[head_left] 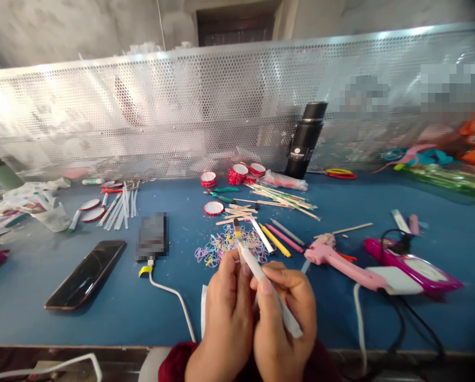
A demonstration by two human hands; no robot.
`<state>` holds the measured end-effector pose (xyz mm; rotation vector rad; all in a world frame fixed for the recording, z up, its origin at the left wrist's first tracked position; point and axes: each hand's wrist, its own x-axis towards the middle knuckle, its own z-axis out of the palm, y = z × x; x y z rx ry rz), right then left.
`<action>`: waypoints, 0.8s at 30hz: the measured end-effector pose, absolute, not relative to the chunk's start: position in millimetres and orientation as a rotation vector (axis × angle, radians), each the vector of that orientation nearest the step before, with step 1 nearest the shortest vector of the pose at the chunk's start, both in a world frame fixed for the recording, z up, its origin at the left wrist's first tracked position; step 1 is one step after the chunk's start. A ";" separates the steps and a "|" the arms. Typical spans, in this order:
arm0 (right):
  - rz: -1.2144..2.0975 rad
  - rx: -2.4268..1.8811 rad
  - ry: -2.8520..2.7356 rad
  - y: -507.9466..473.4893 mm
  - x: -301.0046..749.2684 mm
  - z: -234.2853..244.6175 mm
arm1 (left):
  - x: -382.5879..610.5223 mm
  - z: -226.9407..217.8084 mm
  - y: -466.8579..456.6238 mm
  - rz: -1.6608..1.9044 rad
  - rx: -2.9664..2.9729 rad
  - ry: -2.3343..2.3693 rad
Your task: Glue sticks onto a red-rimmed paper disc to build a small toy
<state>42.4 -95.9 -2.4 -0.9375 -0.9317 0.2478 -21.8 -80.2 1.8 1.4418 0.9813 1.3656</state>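
Observation:
Both my hands are raised together over the near edge of the blue table (102, 307). My left hand (225, 313) and my right hand (283, 318) both grip one thin white pencil (261, 276), which slants from lower right up to upper left. Its tip with a yellow and black band (236, 227) points away from me. Just beyond my fingers lies a heap of small coloured rubber bands (223, 246). A white paper strip (204, 315) lies under my left hand.
A pink glue gun (336, 260) and a magenta device with cables (416, 268) lie to the right. A black phone (86, 273) and a charger cable (169, 292) lie left. Loose pencils (277, 239), wooden sticks (285, 201), red caps (237, 174), a black flask (305, 140) and a perforated metal screen (181, 106) stand farther back.

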 end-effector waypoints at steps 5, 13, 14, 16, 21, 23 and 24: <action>0.257 -0.994 -0.911 -95.3 42.2 -2.5 | -20.8 1.9 -79.3 1.359 1.425 0.998; 0.252 -0.958 -0.942 -96.1 42.0 -2.7 | -21.6 -2.1 -81.2 1.378 1.433 1.070; 0.245 -0.970 -0.951 -96.0 42.1 -2.5 | -21.8 -1.8 -81.1 1.383 1.435 1.085; 0.231 -0.991 -0.943 -96.2 42.1 -2.5 | -22.0 0.3 -81.1 1.383 1.436 1.087; 0.240 -0.961 -0.921 -97.5 41.2 -2.3 | -22.2 6.8 -83.0 1.346 1.436 1.052; 0.258 -0.948 -0.946 -97.7 41.1 -1.3 | -22.0 6.6 -83.4 1.363 1.428 1.028; 0.263 -0.950 -0.955 -97.7 41.0 -0.7 | -21.8 6.0 -83.3 1.366 1.427 1.008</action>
